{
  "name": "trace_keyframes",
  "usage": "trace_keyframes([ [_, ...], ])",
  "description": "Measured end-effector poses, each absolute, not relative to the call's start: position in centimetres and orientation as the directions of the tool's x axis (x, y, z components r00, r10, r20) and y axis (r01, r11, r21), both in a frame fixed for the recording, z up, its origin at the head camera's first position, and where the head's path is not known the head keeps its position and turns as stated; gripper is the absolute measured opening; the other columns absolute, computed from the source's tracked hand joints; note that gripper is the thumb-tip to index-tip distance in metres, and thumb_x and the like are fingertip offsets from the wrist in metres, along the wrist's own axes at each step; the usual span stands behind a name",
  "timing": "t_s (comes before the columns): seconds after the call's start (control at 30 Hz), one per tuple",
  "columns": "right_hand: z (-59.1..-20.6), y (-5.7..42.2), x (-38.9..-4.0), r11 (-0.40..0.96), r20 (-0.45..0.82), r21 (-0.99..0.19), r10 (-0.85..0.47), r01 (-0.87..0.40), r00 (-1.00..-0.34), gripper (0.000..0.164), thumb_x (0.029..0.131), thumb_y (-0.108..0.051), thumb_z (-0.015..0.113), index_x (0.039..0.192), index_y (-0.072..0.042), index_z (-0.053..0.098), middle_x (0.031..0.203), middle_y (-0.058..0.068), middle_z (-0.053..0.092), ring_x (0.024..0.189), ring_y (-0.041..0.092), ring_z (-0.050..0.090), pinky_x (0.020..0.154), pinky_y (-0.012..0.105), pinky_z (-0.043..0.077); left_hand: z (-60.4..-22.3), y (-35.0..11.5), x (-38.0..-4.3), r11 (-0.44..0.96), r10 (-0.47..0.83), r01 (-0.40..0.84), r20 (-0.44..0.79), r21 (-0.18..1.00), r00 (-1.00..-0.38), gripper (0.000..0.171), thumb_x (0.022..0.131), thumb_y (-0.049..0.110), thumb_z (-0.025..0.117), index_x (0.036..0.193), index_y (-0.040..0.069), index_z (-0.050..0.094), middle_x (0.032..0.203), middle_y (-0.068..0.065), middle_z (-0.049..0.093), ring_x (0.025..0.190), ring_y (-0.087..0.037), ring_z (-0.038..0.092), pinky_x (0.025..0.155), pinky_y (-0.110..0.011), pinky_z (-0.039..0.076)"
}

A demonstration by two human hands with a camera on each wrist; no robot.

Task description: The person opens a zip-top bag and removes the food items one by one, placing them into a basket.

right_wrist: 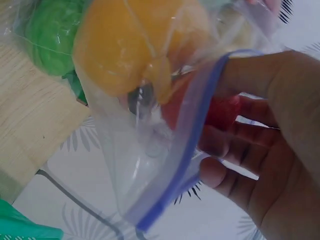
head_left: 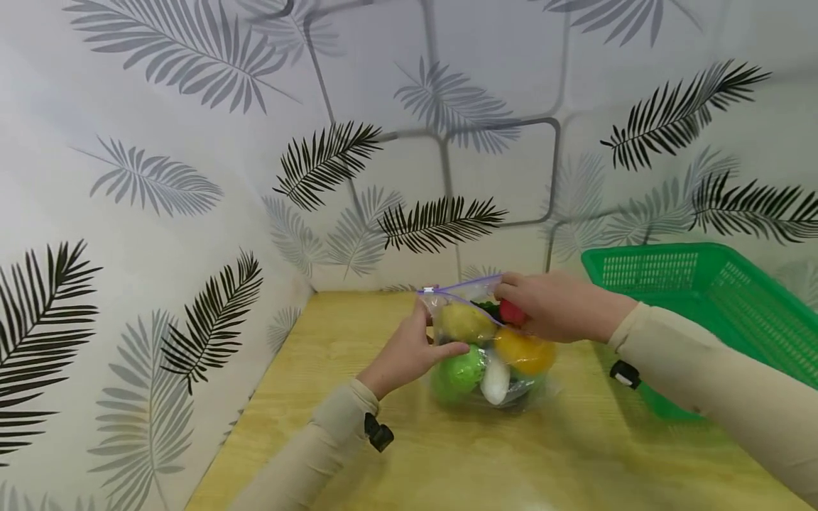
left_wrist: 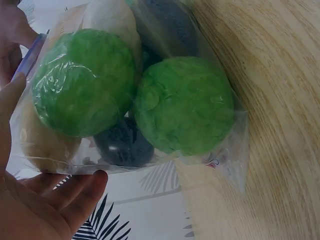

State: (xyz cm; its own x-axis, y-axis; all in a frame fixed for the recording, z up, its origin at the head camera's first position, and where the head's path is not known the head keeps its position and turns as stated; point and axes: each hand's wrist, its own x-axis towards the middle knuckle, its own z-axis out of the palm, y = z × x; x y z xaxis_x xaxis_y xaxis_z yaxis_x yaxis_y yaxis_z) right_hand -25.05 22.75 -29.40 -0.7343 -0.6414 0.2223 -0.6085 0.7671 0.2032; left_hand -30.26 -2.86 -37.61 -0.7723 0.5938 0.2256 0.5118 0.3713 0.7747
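Note:
A clear slider zip bag (head_left: 537, 401) with a purple seal stands on the table, its mouth parted. Through the plastic show two round green pieces (left_wrist: 85, 82), an orange piece (right_wrist: 135, 40), a yellow one (head_left: 466, 323), a white oblong (head_left: 495, 380) and dark pieces (left_wrist: 167, 27), apparently fruit and vegetables. My left hand (head_left: 409, 351) holds the bag's left side, thumb in front and fingers behind. At the mouth, on the right, my right hand (head_left: 556, 301) grips a red rounded piece (right_wrist: 222, 112), partly hidden by fingers and the seal; its kind is unclear.
A green plastic basket (head_left: 652, 273) with perforated sides stands at the right, beside my right forearm. The wooden table (head_left: 358, 319) meets a leaf-patterned wall covering (head_left: 409, 170) at the back and left.

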Motion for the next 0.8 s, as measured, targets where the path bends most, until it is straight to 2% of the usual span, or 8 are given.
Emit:
trace_keyframes([
  [0.1, -28.8, 23.5, -23.7, 0.786, 0.228, 0.121, -0.617, -0.607, -0.753, 0.048, 0.078, -0.036, 0.071, 0.121, -0.020, 0.054, 0.104, -0.005, 0.052, 0.064, 0.005, 0.051, 0.056, 0.021, 0.046, -38.2, -2.7, -30.0, 0.411, 0.625, 0.543, 0.208, 0.732, -0.753, 0.076, 0.077, 0.054, 0.066, 0.138, 0.034, 0.027, 0.117, 0.012, 0.053, 0.105, -0.007, 0.055, 0.082, -0.031, 0.048],
  [0.2, -27.8, 24.4, -22.1, 0.801, 0.243, 0.106, -0.595, -0.589, -0.766, 0.050, 0.077, -0.036, 0.071, 0.122, -0.022, 0.053, 0.108, -0.007, 0.049, 0.064, 0.003, 0.050, 0.056, 0.019, 0.045, -38.3, -2.5, -29.9, 0.449, 0.631, 0.574, 0.212, 0.685, -0.747, 0.074, 0.077, 0.059, 0.062, 0.138, 0.032, 0.030, 0.114, 0.012, 0.054, 0.107, -0.007, 0.052, 0.086, -0.033, 0.045],
  [0.33, -26.4, 26.3, -20.2, 0.832, 0.289, 0.149, -0.554, -0.535, -0.781, 0.050, 0.075, -0.032, 0.071, 0.120, -0.021, 0.052, 0.111, -0.006, 0.048, 0.061, 0.002, 0.050, 0.055, 0.019, 0.045, -38.0, -2.4, -30.1, 0.512, 0.619, 0.577, 0.192, 0.636, -0.761, 0.087, 0.073, 0.067, 0.060, 0.143, 0.034, 0.021, 0.118, 0.007, 0.052, 0.094, -0.010, 0.054, 0.080, -0.032, 0.045],
  [0.47, -25.4, 29.1, -19.4, 0.888, 0.319, 0.146, -0.460, -0.436, -0.829, 0.053, 0.077, -0.034, 0.070, 0.126, -0.022, 0.050, 0.117, -0.002, 0.049, 0.061, 0.003, 0.050, 0.052, 0.021, 0.044, -37.6, -2.3, -30.1, 0.555, 0.615, 0.574, 0.168, 0.602, -0.770, 0.103, 0.069, 0.069, 0.063, 0.148, 0.032, 0.008, 0.135, 0.002, 0.045, 0.105, -0.010, 0.052, 0.089, -0.033, 0.044],
  [0.53, -25.5, 31.2, -19.4, 0.920, 0.305, 0.116, -0.393, -0.375, -0.868, 0.052, 0.079, -0.035, 0.068, 0.127, -0.023, 0.051, 0.121, 0.002, 0.051, 0.065, 0.007, 0.053, 0.053, 0.025, 0.044, -37.5, -2.2, -30.0, 0.559, 0.619, 0.573, 0.158, 0.600, -0.769, 0.106, 0.068, 0.068, 0.065, 0.148, 0.031, 0.007, 0.136, 0.001, 0.044, 0.101, -0.011, 0.054, 0.090, -0.033, 0.043],
  [0.6, -26.1, 33.5, -19.8, 0.948, 0.248, 0.090, -0.318, -0.305, -0.915, 0.048, 0.082, -0.036, 0.064, 0.126, -0.023, 0.052, 0.114, 0.002, 0.054, 0.068, 0.010, 0.051, 0.053, 0.028, 0.042, -37.5, -2.2, -29.9, 0.566, 0.623, 0.576, 0.150, 0.590, -0.767, 0.107, 0.068, 0.068, 0.065, 0.148, 0.030, 0.004, 0.136, 0.001, 0.043, 0.091, -0.011, 0.055, 0.088, -0.032, 0.043],
  [0.7, -27.7, 37.3, -20.7, 0.967, 0.106, 0.020, -0.253, -0.252, -0.962, 0.041, 0.087, -0.036, 0.061, 0.123, -0.016, 0.056, 0.101, 0.001, 0.059, 0.071, 0.012, 0.051, 0.054, 0.030, 0.040, -37.5, -2.1, -29.7, 0.564, 0.633, 0.581, 0.145, 0.587, -0.761, 0.106, 0.068, 0.067, 0.065, 0.147, 0.031, 0.005, 0.116, 0.001, 0.053, 0.061, -0.012, 0.046, 0.075, -0.033, 0.043],
  [0.8, -30.0, 40.6, -21.6, 0.969, -0.068, -0.074, -0.243, -0.238, -0.968, 0.040, 0.090, -0.030, 0.058, 0.122, -0.006, 0.055, 0.094, 0.000, 0.061, 0.071, 0.010, 0.050, 0.056, 0.030, 0.039, -37.6, -2.1, -29.6, 0.552, 0.642, 0.598, 0.161, 0.581, -0.750, 0.103, 0.068, 0.065, 0.067, 0.146, 0.031, 0.010, 0.104, 0.007, 0.054, 0.064, -0.008, 0.047, 0.077, -0.032, 0.044],
])
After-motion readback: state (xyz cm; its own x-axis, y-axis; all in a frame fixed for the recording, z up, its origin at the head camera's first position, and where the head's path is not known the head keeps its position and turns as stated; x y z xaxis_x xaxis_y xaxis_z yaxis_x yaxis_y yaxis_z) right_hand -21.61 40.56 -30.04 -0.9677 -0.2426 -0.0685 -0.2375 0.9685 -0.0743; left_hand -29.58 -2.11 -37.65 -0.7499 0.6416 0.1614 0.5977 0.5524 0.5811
